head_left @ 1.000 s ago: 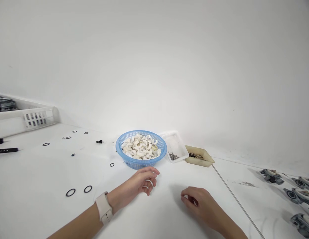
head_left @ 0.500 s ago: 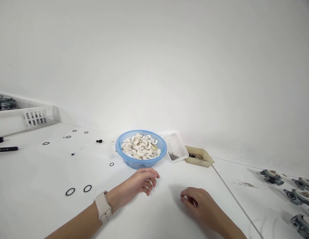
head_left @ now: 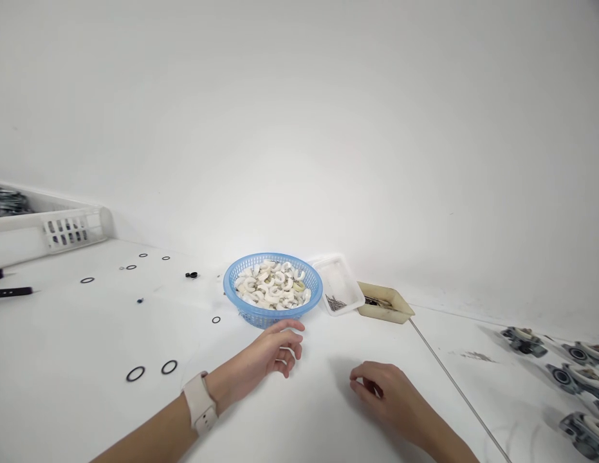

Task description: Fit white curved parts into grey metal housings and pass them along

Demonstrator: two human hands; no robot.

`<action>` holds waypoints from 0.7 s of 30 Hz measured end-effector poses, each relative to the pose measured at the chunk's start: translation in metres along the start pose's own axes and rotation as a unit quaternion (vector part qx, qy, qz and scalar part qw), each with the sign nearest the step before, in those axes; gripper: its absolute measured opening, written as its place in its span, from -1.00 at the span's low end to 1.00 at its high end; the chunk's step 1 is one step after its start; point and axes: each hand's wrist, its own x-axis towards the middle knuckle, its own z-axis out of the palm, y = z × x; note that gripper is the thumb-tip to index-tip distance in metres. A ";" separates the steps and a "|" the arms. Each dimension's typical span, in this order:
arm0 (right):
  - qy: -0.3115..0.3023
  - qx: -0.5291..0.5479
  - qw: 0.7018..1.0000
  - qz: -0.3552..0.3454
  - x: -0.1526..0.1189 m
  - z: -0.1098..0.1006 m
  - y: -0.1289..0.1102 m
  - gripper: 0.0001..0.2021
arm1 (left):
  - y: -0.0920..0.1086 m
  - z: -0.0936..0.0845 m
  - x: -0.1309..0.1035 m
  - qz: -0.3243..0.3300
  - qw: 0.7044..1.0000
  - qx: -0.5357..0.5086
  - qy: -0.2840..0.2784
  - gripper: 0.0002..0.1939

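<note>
My left hand (head_left: 267, 357), with a pale watch (head_left: 200, 404) on its wrist, hovers just in front of the blue basket (head_left: 231, 299). It is open, its fingers loosely bent and apart, with nothing in them. White curved pieces (head_left: 273, 286) fill the basket. To the right, my right hand (head_left: 383, 392) rests low over the white tabletop (head_left: 323, 411). Its fingers are loosely curled, a small gap shows between thumb and forefinger, and I see nothing held there. Its palm is hidden.
Behind my hands stand a white tray (head_left: 345, 280) with metal pins and a beige tray (head_left: 396, 315) with thin parts. A thin rod (head_left: 456, 386) runs toward me. Metal fittings (head_left: 524, 341) sit at right. Black rings (head_left: 168, 367) and a white crate (head_left: 19, 241) are left.
The forefinger of my left hand has lifted slightly and spread from the other fingers. My right hand stays in place. The view has shifted very slightly.
</note>
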 end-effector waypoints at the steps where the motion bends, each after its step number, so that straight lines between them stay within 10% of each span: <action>1: -0.001 -0.002 1.000 -0.001 0.000 0.001 0.000 -0.73 | 0.000 0.000 0.000 0.000 1.000 -0.001 -0.001 -0.47; 21: -0.007 -0.006 1.000 -0.009 0.000 0.000 0.000 -0.73 | 0.006 0.006 -0.002 0.001 1.000 0.012 -0.005 -0.60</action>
